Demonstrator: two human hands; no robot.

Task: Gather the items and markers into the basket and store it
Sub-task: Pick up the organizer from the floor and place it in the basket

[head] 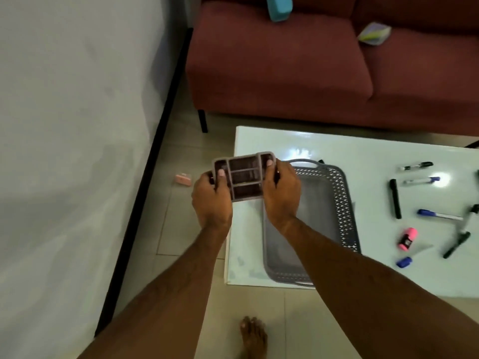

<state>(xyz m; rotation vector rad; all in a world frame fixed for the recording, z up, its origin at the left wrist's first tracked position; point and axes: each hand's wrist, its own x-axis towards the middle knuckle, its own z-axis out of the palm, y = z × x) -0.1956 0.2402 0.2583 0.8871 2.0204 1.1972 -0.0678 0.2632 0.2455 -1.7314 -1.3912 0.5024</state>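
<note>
From my head view, my left hand [211,196] and right hand [281,194] hold a grey compartment organizer [243,176], fingers curled around its ends, above the table's [298,141] left edge beside the grey basket [337,200], with markers [395,199] scattered well right.

A maroon sofa [285,68] beyond the white table [298,141]; teal cushion [279,7] above; pale tiled floor [178,224].

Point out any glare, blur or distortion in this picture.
Head view: glare patches shine on the glossy white table, one behind the basket, another around a blue-capped marker; the wide lens bends the wall's baseboard; the whole frame is slightly soft, the divided organizer included.
</note>
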